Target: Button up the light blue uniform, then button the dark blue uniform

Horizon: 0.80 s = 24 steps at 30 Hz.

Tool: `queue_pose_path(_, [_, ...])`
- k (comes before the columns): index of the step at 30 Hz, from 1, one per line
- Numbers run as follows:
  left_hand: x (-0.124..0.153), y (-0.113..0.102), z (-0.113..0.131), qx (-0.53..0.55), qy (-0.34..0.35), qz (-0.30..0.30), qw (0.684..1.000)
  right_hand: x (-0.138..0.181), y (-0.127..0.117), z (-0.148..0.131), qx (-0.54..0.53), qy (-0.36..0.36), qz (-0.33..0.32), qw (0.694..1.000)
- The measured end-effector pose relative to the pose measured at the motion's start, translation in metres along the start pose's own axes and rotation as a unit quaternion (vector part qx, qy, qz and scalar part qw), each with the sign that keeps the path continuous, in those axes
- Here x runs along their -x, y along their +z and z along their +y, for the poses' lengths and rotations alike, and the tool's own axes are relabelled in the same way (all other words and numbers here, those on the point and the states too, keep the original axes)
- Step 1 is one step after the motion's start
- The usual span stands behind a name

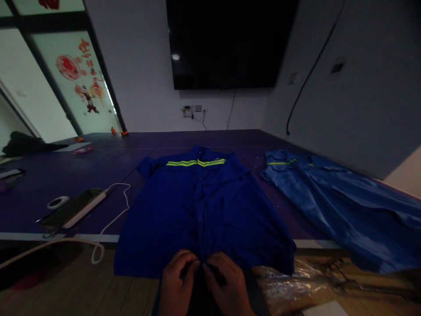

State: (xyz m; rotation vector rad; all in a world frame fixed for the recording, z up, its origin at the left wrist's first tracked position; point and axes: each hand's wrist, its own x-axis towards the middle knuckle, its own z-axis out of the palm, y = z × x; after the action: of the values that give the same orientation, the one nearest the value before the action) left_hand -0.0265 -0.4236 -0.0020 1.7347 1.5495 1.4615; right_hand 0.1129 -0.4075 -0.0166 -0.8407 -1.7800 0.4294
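Note:
A dark blue work shirt [204,206] with a yellow reflective stripe across the chest lies flat in front of me, collar away from me. My left hand [177,281] and my right hand [226,281] are together at the middle of its near hem. Both pinch the front placket of the shirt, fingers curled and closed on the cloth.
A second, lighter blue garment [345,206] lies to the right. On the left are a phone [70,208], a white power strip with a cable [112,219] and a tape roll [58,202]. Clear plastic wrap [296,281] lies near right. A dark screen [230,41] hangs on the far wall.

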Motion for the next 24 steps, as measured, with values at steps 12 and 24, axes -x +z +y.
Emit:
queue_pose_path(12, [0.001,0.004,-0.009,0.011,0.017,-0.015,1.000,-0.011,-0.008,0.005,-0.047,0.135,-0.081,0.986])
queue_pose_path(24, [0.010,0.009,-0.005,0.034,-0.020,0.025,0.999,-0.007,-0.001,0.015,0.048,0.035,-0.080,0.995])
